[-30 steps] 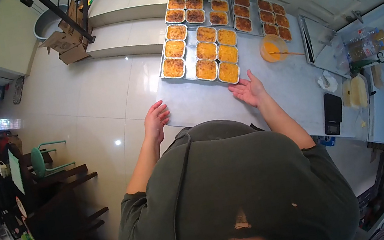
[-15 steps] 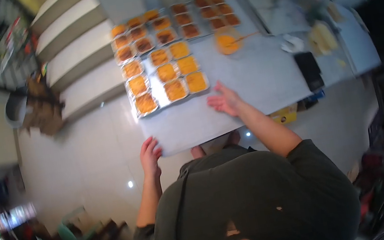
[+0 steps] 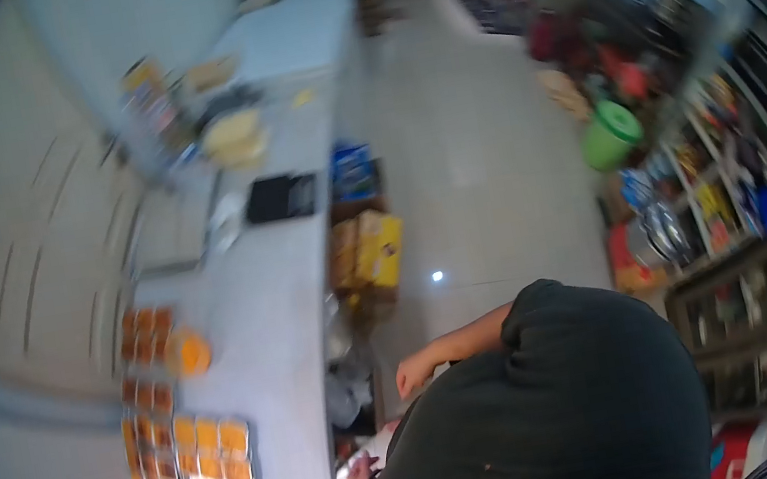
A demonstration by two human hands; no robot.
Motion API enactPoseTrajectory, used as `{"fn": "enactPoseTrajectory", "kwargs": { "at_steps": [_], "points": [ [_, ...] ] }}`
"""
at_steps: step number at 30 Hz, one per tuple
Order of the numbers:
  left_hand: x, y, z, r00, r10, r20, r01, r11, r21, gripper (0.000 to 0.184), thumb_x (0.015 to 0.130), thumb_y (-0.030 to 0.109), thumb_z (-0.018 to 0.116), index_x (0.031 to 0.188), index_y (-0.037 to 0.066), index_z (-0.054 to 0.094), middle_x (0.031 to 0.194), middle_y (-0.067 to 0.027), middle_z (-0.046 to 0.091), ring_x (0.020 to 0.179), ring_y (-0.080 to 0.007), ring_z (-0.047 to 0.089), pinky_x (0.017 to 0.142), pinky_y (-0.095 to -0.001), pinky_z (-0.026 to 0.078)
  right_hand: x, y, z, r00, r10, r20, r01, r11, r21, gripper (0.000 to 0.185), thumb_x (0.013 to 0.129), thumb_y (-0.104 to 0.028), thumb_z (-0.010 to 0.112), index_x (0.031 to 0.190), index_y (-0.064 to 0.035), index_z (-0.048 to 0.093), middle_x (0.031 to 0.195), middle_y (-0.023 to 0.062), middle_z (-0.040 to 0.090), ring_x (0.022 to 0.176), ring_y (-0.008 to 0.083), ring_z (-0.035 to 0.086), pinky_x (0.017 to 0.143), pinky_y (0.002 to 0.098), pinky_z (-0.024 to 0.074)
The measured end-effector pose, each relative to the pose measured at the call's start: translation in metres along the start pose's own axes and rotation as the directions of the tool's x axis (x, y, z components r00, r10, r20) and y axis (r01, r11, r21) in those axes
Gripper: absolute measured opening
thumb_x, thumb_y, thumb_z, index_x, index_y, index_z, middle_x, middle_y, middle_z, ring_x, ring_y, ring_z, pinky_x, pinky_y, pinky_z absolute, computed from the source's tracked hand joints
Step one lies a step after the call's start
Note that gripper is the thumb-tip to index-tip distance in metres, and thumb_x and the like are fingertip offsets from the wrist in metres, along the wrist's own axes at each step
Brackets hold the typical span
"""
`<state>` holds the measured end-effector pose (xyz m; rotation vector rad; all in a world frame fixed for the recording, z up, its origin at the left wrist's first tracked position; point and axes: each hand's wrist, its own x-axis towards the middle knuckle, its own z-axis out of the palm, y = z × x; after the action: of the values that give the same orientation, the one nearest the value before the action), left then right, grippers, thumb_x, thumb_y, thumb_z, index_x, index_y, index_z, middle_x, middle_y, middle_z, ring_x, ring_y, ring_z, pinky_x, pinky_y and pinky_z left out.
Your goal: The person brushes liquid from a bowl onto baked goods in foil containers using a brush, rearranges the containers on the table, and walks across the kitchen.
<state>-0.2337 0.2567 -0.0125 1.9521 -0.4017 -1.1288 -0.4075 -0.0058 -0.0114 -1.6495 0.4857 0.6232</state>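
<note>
My right hand (image 3: 414,372) hangs in front of my body, off the table's edge, its fingers loosely bent with nothing visible in them. Lower down, my left hand (image 3: 363,473) is beside the table's near corner, partly hidden by my shirt; its fingers look apart and hold nothing I can see. Both hands are blurred and away from the food. On the white table (image 3: 272,360) stand rows of foil trays with orange-yellow topping (image 3: 214,451). Browner filled trays (image 3: 146,335) sit beyond them, next to a tub of orange food (image 3: 190,353).
Farther along the table lie a black flat object (image 3: 280,198), a pale yellow bundle (image 3: 235,140) and a metal tray (image 3: 169,230). Boxes (image 3: 375,251) stand beneath the table edge. A tiled aisle (image 3: 472,164) runs ahead, with a green bin (image 3: 612,135) and shelves on the right.
My view and body have turned to the right, so the table now lies along my left side. My right hand has drawn back from the table toward my body. The trays look unchanged.
</note>
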Motion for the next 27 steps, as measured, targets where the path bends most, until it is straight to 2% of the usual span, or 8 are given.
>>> {"fn": "enactPoseTrajectory", "kwargs": {
  "at_steps": [1, 2, 8, 15, 18, 20, 24, 27],
  "points": [
    [0.012, 0.014, 0.025, 0.995, 0.013, 0.103, -0.022, 0.996, 0.087, 0.029, 0.087, 0.028, 0.061, 0.077, 0.001, 0.063, 0.073, -0.0064, 0.063, 0.070, -0.0152, 0.058, 0.066, -0.0313, 0.047, -0.020, 0.036, 0.000, 0.939, -0.342, 0.038, 0.338, 0.937, 0.087, 0.026, 0.083, -0.029, 0.065, 0.095, -0.0060, 0.067, 0.080, 0.0048, 0.063, 0.066, 0.0149, 0.055, 0.057, 0.0336, 0.0455],
    [0.023, 0.031, 0.053, 0.979, 0.015, 0.205, -0.051, 0.984, 0.173, 0.029, 0.087, 0.028, 0.061, 0.079, 0.001, 0.063, 0.074, -0.0068, 0.063, 0.071, -0.0156, 0.058, 0.067, -0.0317, 0.047, -0.043, 0.060, 0.001, 0.913, -0.404, 0.052, 0.394, 0.909, 0.139, 0.026, 0.083, -0.029, 0.064, 0.095, -0.0061, 0.068, 0.080, 0.0051, 0.064, 0.066, 0.0156, 0.055, 0.057, 0.0344, 0.0453],
    [0.056, 0.102, 0.247, 0.822, 0.020, 0.569, -0.339, 0.821, 0.460, 0.029, 0.087, 0.031, 0.060, 0.085, 0.002, 0.062, 0.081, -0.0088, 0.062, 0.078, -0.0181, 0.057, 0.072, -0.0335, 0.046, -0.221, 0.209, 0.009, 0.991, 0.131, -0.022, -0.093, 0.805, 0.586, 0.027, 0.083, -0.031, 0.060, 0.093, -0.0066, 0.068, 0.083, 0.0071, 0.065, 0.068, 0.0197, 0.057, 0.058, 0.0392, 0.0440],
    [0.059, 0.182, 0.436, 0.607, -0.032, 0.794, -0.634, 0.582, 0.508, 0.031, 0.086, 0.033, 0.060, 0.093, 0.003, 0.061, 0.090, -0.0112, 0.062, 0.086, -0.0209, 0.057, 0.078, -0.0357, 0.045, -0.357, 0.318, 0.080, 0.863, 0.469, -0.187, -0.110, 0.535, 0.837, 0.029, 0.082, -0.033, 0.060, 0.092, -0.0075, 0.069, 0.080, 0.0062, 0.068, 0.069, 0.0193, 0.060, 0.059, 0.0401, 0.0450],
    [0.061, 0.201, 0.504, 0.538, -0.077, 0.839, -0.716, 0.483, 0.504, 0.033, 0.085, 0.035, 0.060, 0.097, 0.003, 0.061, 0.093, -0.0122, 0.062, 0.090, -0.0221, 0.057, 0.080, -0.0366, 0.045, -0.327, 0.420, 0.105, 0.776, 0.350, -0.525, -0.176, 0.919, 0.353, 0.035, 0.080, -0.035, 0.061, 0.093, -0.0039, 0.068, 0.081, 0.0127, 0.067, 0.072, 0.0254, 0.064, 0.064, 0.0402, 0.0482],
    [0.065, 0.207, 0.547, 0.506, -0.117, 0.855, -0.757, 0.414, 0.505, 0.035, 0.085, 0.035, 0.060, 0.099, 0.004, 0.061, 0.096, -0.0129, 0.062, 0.092, -0.0229, 0.057, 0.082, -0.0372, 0.045, -0.338, 0.426, 0.106, 0.661, 0.568, -0.490, -0.420, 0.822, 0.385, 0.037, 0.080, -0.037, 0.061, 0.093, -0.0026, 0.068, 0.082, 0.0160, 0.066, 0.075, 0.0292, 0.065, 0.066, 0.0410, 0.0491],
    [0.086, 0.214, 0.630, 0.471, -0.232, 0.851, -0.815, 0.254, 0.521, 0.038, 0.085, 0.037, 0.060, 0.104, 0.004, 0.060, 0.101, -0.0143, 0.062, 0.097, -0.0245, 0.057, 0.085, -0.0384, 0.044, -0.346, 0.484, 0.120, 0.488, 0.491, -0.722, -0.121, 0.857, 0.501, 0.040, 0.082, -0.040, 0.058, 0.093, -0.0030, 0.069, 0.086, 0.0183, 0.066, 0.079, 0.0358, 0.064, 0.069, 0.0424, 0.0498],
    [0.118, 0.221, 0.692, 0.471, -0.321, 0.821, -0.843, 0.109, 0.526, 0.040, 0.084, 0.038, 0.060, 0.107, 0.004, 0.060, 0.104, -0.0153, 0.061, 0.101, -0.0257, 0.056, 0.087, -0.0394, 0.044, -0.385, 0.526, 0.130, 0.404, 0.633, -0.660, -0.214, 0.767, 0.605, 0.040, 0.081, -0.040, 0.057, 0.091, -0.0024, 0.069, 0.088, 0.0188, 0.066, 0.082, 0.0360, 0.063, 0.072, 0.0433, 0.0499]
  ]
}}
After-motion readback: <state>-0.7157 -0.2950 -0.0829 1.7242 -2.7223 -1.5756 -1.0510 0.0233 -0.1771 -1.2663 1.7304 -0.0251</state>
